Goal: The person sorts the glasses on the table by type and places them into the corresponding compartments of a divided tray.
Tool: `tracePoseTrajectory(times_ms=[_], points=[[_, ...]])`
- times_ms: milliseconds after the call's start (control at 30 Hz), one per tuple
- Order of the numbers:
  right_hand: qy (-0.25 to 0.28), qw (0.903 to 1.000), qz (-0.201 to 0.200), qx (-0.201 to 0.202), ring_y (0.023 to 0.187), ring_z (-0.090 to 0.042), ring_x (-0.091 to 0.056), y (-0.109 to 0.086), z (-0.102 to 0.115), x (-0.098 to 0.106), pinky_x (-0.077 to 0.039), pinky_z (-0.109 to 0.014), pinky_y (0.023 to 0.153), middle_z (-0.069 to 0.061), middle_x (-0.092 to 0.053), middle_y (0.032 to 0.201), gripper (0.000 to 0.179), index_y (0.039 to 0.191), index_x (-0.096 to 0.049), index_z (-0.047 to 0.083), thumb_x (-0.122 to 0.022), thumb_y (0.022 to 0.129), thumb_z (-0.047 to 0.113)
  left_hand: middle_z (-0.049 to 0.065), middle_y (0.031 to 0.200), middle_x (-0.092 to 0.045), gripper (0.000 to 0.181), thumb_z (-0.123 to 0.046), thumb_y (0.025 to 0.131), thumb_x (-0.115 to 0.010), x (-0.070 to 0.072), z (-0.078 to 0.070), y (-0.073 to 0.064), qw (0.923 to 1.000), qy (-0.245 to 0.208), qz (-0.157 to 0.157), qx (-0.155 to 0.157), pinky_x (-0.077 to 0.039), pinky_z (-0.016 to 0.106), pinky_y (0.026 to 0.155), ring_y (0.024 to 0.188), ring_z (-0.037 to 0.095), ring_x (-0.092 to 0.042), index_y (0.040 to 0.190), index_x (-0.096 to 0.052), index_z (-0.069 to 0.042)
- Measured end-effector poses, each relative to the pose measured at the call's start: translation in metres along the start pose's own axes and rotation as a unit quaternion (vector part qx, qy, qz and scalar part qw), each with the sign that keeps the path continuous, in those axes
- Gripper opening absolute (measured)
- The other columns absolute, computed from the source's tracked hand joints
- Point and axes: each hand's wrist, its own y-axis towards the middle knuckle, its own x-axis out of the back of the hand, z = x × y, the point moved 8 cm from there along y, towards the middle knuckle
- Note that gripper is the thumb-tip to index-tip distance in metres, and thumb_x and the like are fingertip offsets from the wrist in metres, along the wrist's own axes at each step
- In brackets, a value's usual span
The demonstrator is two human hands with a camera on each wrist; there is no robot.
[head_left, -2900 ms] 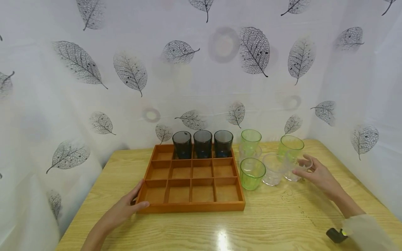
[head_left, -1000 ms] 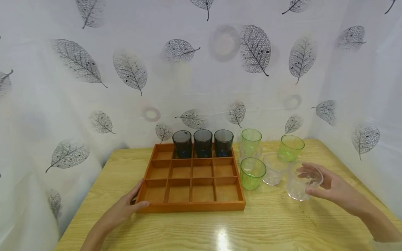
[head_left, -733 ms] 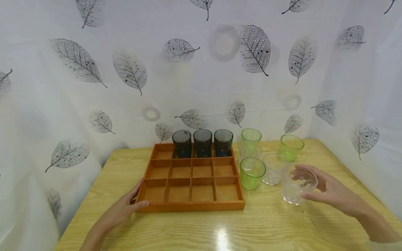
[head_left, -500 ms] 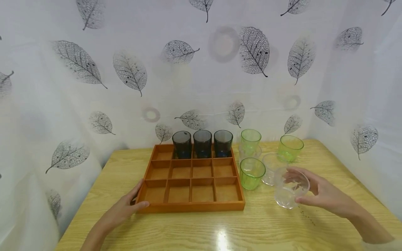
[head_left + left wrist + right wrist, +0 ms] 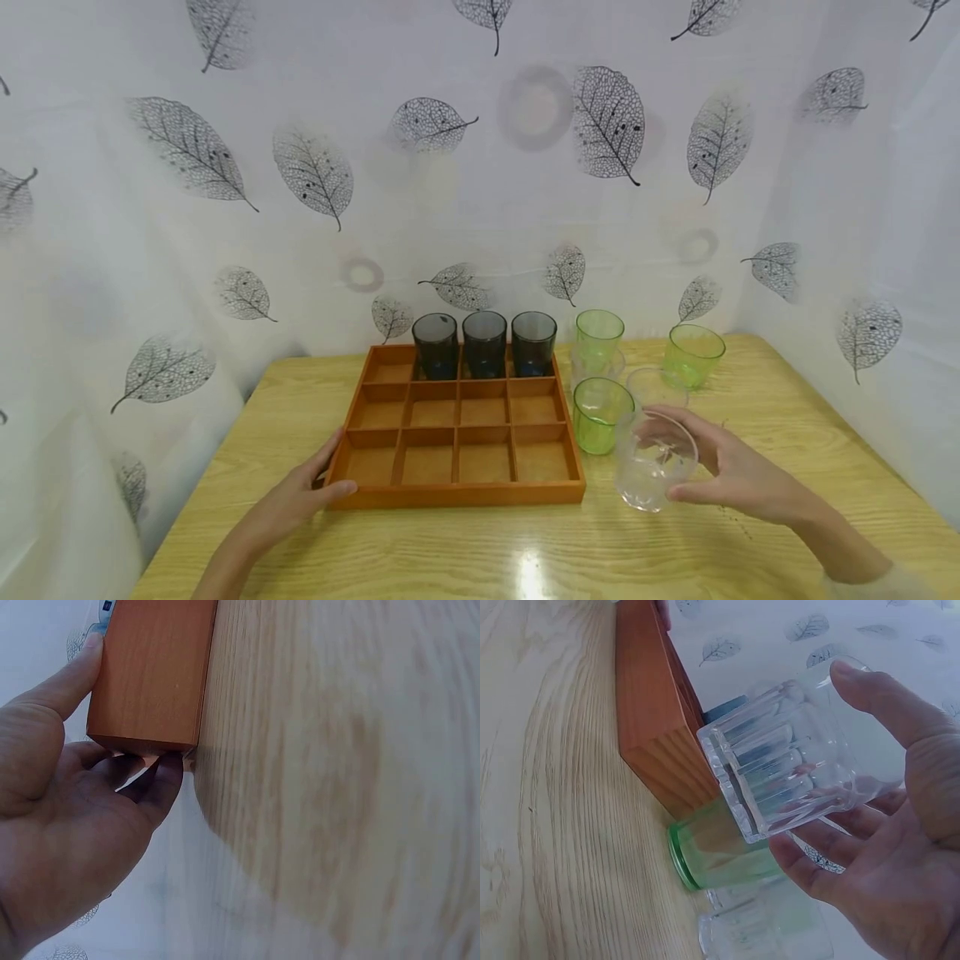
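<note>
Right fingers: curled round a clear glass, spread to the width of its body, thumb on the near side, the others on the far side.
Glass's place: just right of the tray, by its front right corner; its base appears held above the desk.
Right hand: reaching in from the front right, palm turned toward the tray, a pale sleeve at the wrist.
Edge nearest the grip: a green glass close behind and to the left, overlapped by the held one in the head view; whether they touch, I cannot tell.
Room: desk wood shows in front of the tray and rightward under the forearm.
Glass's look: colourless, slightly tilted, round rim, ribbed lower body, thick base.
Behind the right hand: another clear glass, a second green glass at back right, and a third green glass overlapping a clear one beside the tray.
Tray: orange-brown wood, three rows of four compartments; dark glasses fill the back row's right three.
Left hand: gripping the front left corner, thumb on the front wall, fingers against the side.
Backdrop: white cloth, leaf-printed.
</note>
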Motion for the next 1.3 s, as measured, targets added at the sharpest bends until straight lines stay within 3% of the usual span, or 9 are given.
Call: tracePoseTrajectory(times_ms=[233, 567, 700, 867, 1033, 1133, 1300], points=[[0.035, 0.9992, 0.019, 0.002, 0.136, -0.012, -0.052, 0.012, 0.0, -0.019, -0.05, -0.028, 0.102, -0.026, -0.053, 0.145, 0.085, 0.158, -0.026, -0.006, -0.072, 0.087, -0.015, 0.025, 0.17, 0.004, 0.088, -0.031, 0.106, -0.06, 0.0, 0.0, 0.001, 1.0, -0.002, 0.002, -0.003, -0.031, 0.067, 0.114, 0.149, 0.055, -0.014, 0.167, 0.0, -0.012], [0.06, 0.9981, 0.011, -0.013, 0.136, -0.019, -0.054, 0.036, 0.004, -0.046, -0.04, -0.022, 0.11, -0.02, -0.056, 0.146, 0.085, 0.158, -0.03, -0.005, -0.077, 0.087, -0.008, 0.025, 0.17, 0.003, 0.087, -0.031, 0.106, -0.061, 0.001, 0.001, 0.0, 1.0, 0.004, -0.002, -0.009, -0.031, 0.066, 0.114, 0.149, 0.055, -0.015, 0.167, -0.001, -0.012], [0.072, 0.9972, 0.012, -0.016, 0.137, -0.018, -0.053, 0.047, 0.005, -0.059, -0.039, -0.022, 0.111, -0.015, -0.055, 0.149, 0.084, 0.159, -0.032, 0.001, -0.078, 0.089, -0.005, 0.025, 0.17, 0.003, 0.087, -0.031, 0.107, -0.06, 0.0, 0.001, 0.001, 1.0, -0.002, 0.0, -0.006, -0.032, 0.066, 0.114, 0.149, 0.055, -0.015, 0.167, 0.0, -0.012], [0.089, 0.9956, 0.02, -0.02, 0.137, -0.024, -0.052, 0.065, 0.007, -0.076, -0.044, -0.03, 0.111, -0.013, -0.054, 0.15, 0.08, 0.158, -0.039, 0.01, -0.079, 0.089, -0.002, 0.025, 0.17, 0.003, 0.088, -0.031, 0.106, -0.061, 0.0, 0.001, 0.0, 1.0, -0.007, 0.001, -0.001, -0.034, 0.065, 0.113, 0.149, 0.055, -0.016, 0.167, 0.0, -0.013], [0.079, 0.9955, 0.0, -0.052, 0.133, -0.03, -0.056, 0.081, 0.007, -0.085, -0.048, -0.036, 0.108, -0.012, -0.057, 0.145, 0.078, 0.155, -0.043, 0.014, -0.082, 0.089, 0.007, 0.025, 0.17, 0.003, 0.088, -0.031, 0.106, -0.061, 0.0, 0.0, 0.0, 1.0, -0.006, 0.002, -0.003, -0.034, 0.065, 0.113, 0.149, 0.055, -0.016, 0.168, -0.001, -0.013], [0.079, 0.994, -0.016, -0.074, 0.131, -0.035, -0.057, 0.091, 0.008, -0.09, -0.049, -0.046, 0.106, -0.012, -0.058, 0.143, 0.079, 0.155, -0.043, 0.013, -0.084, 0.088, 0.012, 0.024, 0.17, 0.003, 0.088, -0.031, 0.106, -0.061, 0.0, 0.0, 0.0, 1.0, -0.004, 0.002, -0.003, -0.034, 0.065, 0.113, 0.149, 0.055, -0.016, 0.167, -0.001, -0.013], [0.045, 0.9907, -0.049, -0.119, 0.125, -0.032, -0.059, 0.109, 0.007, -0.095, -0.049, -0.052, 0.102, -0.008, -0.061, 0.138, 0.086, 0.155, -0.043, 0.013, -0.089, 0.083, 0.025, 0.024, 0.17, 0.003, 0.088, -0.031, 0.106, -0.061, 0.0, 0.0, -0.001, 1.0, -0.007, 0.002, -0.002, -0.034, 0.065, 0.113, 0.149, 0.055, -0.015, 0.168, -0.001, -0.013]])
